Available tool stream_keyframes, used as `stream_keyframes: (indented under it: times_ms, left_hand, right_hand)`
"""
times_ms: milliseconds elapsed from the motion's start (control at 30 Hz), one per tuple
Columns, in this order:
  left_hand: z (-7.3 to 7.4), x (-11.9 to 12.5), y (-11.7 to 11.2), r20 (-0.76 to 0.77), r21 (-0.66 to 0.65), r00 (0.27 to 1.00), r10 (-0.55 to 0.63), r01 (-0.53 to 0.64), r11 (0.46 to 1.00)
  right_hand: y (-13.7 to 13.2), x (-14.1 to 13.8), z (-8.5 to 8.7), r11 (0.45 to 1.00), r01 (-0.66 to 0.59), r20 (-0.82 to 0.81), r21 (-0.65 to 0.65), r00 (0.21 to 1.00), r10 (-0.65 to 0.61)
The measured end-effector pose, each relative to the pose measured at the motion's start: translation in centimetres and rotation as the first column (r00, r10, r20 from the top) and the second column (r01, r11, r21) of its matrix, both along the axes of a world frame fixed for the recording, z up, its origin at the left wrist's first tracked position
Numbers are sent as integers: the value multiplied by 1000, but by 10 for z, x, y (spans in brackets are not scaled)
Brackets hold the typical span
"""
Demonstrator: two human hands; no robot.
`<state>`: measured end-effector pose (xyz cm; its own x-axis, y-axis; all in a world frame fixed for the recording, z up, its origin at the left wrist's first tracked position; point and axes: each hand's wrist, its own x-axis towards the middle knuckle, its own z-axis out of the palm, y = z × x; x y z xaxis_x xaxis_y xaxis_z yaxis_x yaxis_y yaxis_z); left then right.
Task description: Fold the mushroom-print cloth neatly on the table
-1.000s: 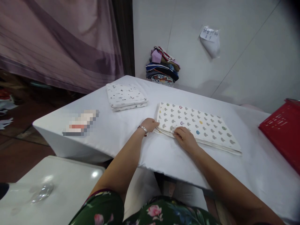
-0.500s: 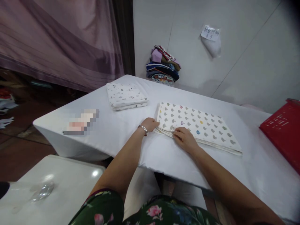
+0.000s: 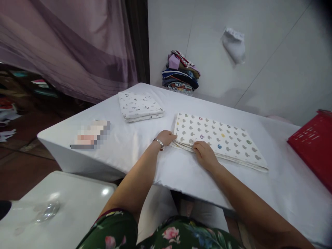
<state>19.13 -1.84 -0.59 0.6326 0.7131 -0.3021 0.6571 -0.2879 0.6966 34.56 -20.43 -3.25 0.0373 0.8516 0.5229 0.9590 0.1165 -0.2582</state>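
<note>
A folded white cloth (image 3: 215, 138) printed with grey and coloured mushroom shapes lies flat on the white-covered table (image 3: 178, 176). My left hand (image 3: 167, 137) pinches its near left corner, with a bracelet round the wrist. To the right, my right hand (image 3: 204, 154) grips the layered near edge, its fingers curled over the fold. A second folded cloth (image 3: 140, 105), white with small grey prints, rests farther back on the left, apart from both hands.
A red plastic basket (image 3: 313, 145) stands at the table's right end. A stack of folded fabrics (image 3: 180, 72) sits by the wall behind. On the left lies a blurred-out item (image 3: 90, 135). A white glossy surface (image 3: 77, 207) is at lower left.
My right hand has shifted very slightly to the right along the cloth's near edge. My left hand and both cloths stay put.
</note>
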Motion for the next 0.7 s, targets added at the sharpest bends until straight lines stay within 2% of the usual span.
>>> stream_keyframes:
  times_ms: [167, 300, 433, 700]
  left_hand:
    - [5, -1, -3, -45, -24, 999, 31, -32, 999]
    - [5, -1, -4, -47, -30, 999, 27, -28, 999]
    - [7, -1, -5, -63, -28, 998, 30, -32, 999]
    - [9, -2, -7, -50, -41, 998, 35, -37, 998]
  right_hand:
    - [1, 3, -6, 1000, -7, 156, -7, 988, 8]
    - [3, 5, -10, 1000, -10, 189, 29, 982, 4]
    - [4, 7, -12, 996, -65, 224, 62, 973, 49]
    - [2, 7, -5, 997, -67, 288, -49, 954, 78]
